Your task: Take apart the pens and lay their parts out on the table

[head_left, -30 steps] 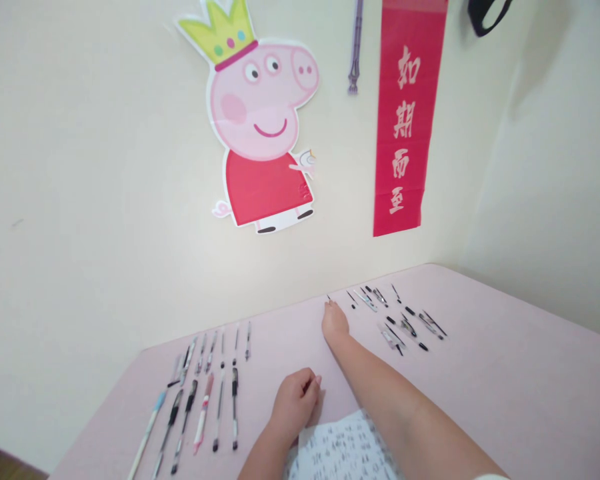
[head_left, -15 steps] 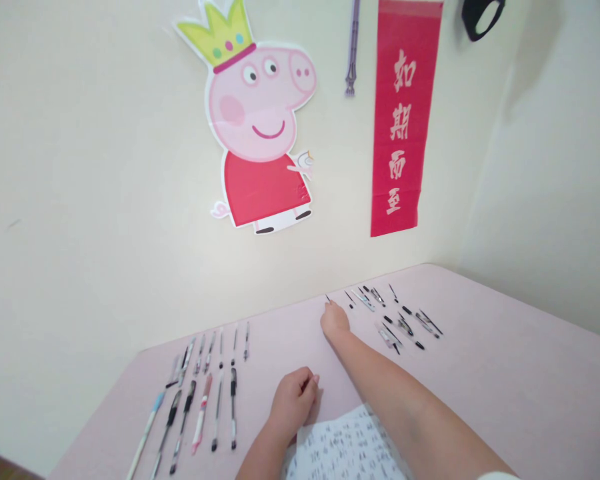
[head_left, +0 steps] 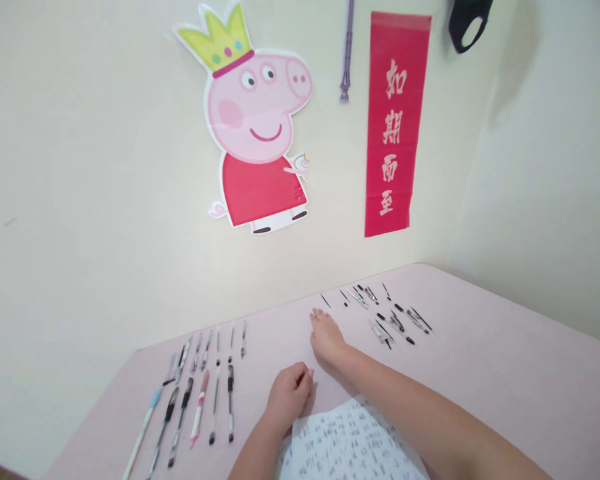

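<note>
My right hand [head_left: 326, 335] reaches over the far middle of the table, fingers apart and holding nothing, just below a thin dark refill [head_left: 325, 301] that lies by the back edge. My left hand [head_left: 291, 395] rests nearer to me with its fingers curled closed; whether anything is inside is hidden. Beneath my forearms lies a sheet of paper [head_left: 353, 443] covered in handwriting. Left of my hands, several pens lie in two rows, among them a pink and white pen [head_left: 200, 408] and a black-capped pen [head_left: 231, 403].
Pen parts, including a black cap [head_left: 410, 340] and a light blue barrel [head_left: 358, 298], lie scattered at the right back of the pink table [head_left: 505, 373]. The wall behind bears a pig cutout [head_left: 260, 133] and a red banner [head_left: 396, 127].
My right hand has let go of the thin refill and drawn back slightly, its fingers now spread. My left hand keeps its curled shape. The view has shifted slightly.
</note>
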### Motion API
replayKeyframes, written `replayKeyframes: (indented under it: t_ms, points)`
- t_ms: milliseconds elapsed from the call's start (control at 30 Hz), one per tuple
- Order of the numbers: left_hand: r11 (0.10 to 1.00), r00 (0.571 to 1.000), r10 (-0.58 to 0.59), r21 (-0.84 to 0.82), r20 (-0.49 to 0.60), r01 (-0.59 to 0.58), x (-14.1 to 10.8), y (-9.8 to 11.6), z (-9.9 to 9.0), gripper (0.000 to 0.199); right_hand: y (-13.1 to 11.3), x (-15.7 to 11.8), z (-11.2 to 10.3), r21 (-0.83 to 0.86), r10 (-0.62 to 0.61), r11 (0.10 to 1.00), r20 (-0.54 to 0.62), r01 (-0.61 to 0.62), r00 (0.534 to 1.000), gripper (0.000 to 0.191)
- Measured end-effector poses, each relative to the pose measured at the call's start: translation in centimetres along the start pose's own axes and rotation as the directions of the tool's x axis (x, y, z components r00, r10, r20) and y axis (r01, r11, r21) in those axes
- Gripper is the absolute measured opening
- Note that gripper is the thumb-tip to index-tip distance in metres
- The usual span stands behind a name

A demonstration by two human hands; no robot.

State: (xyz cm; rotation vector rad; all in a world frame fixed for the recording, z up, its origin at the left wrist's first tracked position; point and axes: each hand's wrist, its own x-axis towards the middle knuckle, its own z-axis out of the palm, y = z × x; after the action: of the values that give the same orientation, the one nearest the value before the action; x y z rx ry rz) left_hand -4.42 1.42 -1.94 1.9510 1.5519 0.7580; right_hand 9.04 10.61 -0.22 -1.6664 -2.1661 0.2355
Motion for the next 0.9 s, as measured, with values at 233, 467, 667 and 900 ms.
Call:
replayKeyframes:
  t_ms: [233,467,667,900]
  points:
    - [0.987,1.000,-0.016,-0.158,-0.008,0.014,0.0,0.0,-0.1,0.027,-2.0,-8.1,-2.2,0.024,-0.211,0.977,0.073,0.210,0.975,0.032]
    - [0.976,0.996,-0.017,-0.219,-0.092,-0.003,-0.4,0.4,-0.3,0.029,-3.1,-11.7,-2.5,-0.051,-0.145,0.987,0.094,0.150,0.985,0.020]
    - [0.979,0.993,-0.019,-0.202,-0.118,-0.005,-0.5,0.4,-0.3,0.030,-4.3,-13.1,-2.4,-0.121,-0.196,0.970,0.119,0.210,0.973,0.021]
    - [0.984,0.995,0.004,-0.175,-0.096,-0.021,-0.6,0.0,-0.2,0.026,-4.9,-13.6,-3.0,-0.168,-0.229,0.953,0.137,0.251,0.964,0.021]
